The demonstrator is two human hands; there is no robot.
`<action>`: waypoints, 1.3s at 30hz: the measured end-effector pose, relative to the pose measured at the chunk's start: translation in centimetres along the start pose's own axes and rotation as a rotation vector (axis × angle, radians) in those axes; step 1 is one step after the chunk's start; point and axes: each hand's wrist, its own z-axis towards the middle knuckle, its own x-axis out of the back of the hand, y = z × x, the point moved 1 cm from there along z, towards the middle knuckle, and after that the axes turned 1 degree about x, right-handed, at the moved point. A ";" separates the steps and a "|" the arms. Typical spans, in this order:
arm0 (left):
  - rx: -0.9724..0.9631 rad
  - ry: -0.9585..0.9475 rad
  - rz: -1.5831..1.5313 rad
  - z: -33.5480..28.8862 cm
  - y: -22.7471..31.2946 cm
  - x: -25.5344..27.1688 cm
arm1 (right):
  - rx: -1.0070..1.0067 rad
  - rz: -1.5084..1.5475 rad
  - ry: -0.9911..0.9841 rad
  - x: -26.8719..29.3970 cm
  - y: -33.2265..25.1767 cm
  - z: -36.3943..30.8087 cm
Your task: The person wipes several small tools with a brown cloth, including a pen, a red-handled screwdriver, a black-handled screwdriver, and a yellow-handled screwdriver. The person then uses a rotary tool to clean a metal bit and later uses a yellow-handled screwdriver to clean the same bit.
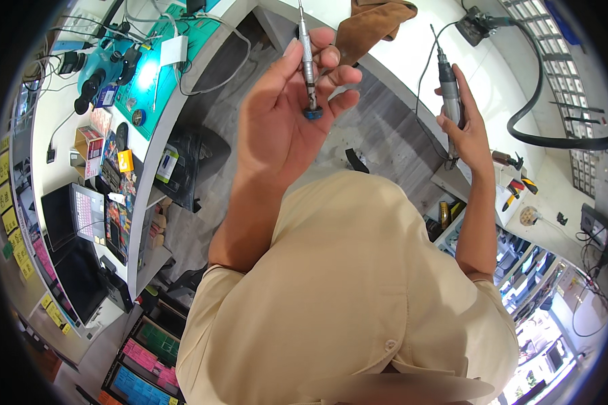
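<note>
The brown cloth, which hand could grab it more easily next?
Probably the left hand: its fingers look nearer the brown cloth, though it holds a thin silver tool. The right hand looks farther away, holding a grey tool.

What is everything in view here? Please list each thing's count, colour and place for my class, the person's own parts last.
Slim screwdriver-like tool: 1, silver with blue end, left hand
Pen-shaped corded tool: 1, grey and black, right hand
Worktops: count unclear, white, left and upper right
Cloth: 1, brown, top centre
Thick cable: 1, black, upper right
Mat: 1, teal, upper left
Microscope-like device: 1, blue, upper left
Laptop: 1, grey and black, left
Notes: several, yellow, far left
Floor: 1, grey, centre
Smaller clutter: too small to count
Shirt: 1, beige, lower middle
Left hand: 1, bare, upper centre
Right hand: 1, bare, upper right
</note>
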 end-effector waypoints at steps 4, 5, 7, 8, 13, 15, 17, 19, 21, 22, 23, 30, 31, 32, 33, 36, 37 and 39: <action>-0.016 -0.109 -0.041 1.2 -0.2 -0.5 | 0.021 0.085 0.029 -0.3 -0.2 -1.5; -0.024 -0.146 -0.048 1.5 -0.3 -0.5 | 0.045 0.106 0.030 -0.5 -0.5 -1.9; -0.090 -0.189 0.018 2.2 -0.6 -0.4 | 0.091 0.161 0.010 -1.0 -1.2 -2.8; -0.139 -0.215 0.068 2.5 -0.8 -0.4 | 0.116 0.193 -0.008 -1.3 -1.7 -3.1; -0.380 -0.020 0.476 4.1 -2.5 -0.9 | -0.006 0.331 0.040 -2.6 -4.2 -3.1; -0.324 -0.004 0.447 4.7 -3.5 -1.4 | -0.022 0.416 0.033 -3.2 -5.3 -2.4; -0.300 -0.054 0.418 4.9 -5.0 -2.0 | -0.021 0.492 0.034 -3.7 -6.3 -1.6; -0.278 -0.116 0.415 4.9 -6.3 -2.5 | 0.100 0.594 0.018 -4.2 -7.2 -0.8; -0.276 -0.092 0.421 4.8 -7.0 -2.9 | 0.095 0.613 0.064 -4.4 -7.7 -0.4; -0.305 -0.105 0.418 4.7 -7.2 -3.0 | 0.105 0.632 0.065 -4.3 -7.9 -0.3; -0.324 -0.075 0.483 4.6 -7.3 -3.1 | 0.040 0.629 0.063 -4.1 -7.9 -0.2; -1.175 -0.100 1.918 3.7 -4.0 -4.1 | 0.056 0.446 0.052 -2.1 -7.6 -0.5; -1.144 -0.222 2.005 3.8 -3.7 -4.1 | 0.086 0.422 0.044 -2.0 -7.5 -0.5; -1.136 -0.359 2.078 3.8 -3.5 -4.2 | 0.133 0.411 0.031 -2.0 -7.5 -0.4; -1.036 -0.384 2.130 4.0 -3.2 -4.2 | 0.138 0.325 0.036 -2.0 -7.4 -0.3; -0.662 -0.452 2.180 4.3 -2.8 -4.3 | 0.170 0.142 0.067 -1.9 -7.5 0.0; -0.443 -0.358 2.054 4.3 -2.7 -4.3 | 0.160 0.105 0.083 -1.7 -7.5 0.1; 0.027 -0.121 1.803 4.3 -2.6 -3.9 | 0.117 0.040 0.084 -1.2 -7.4 0.0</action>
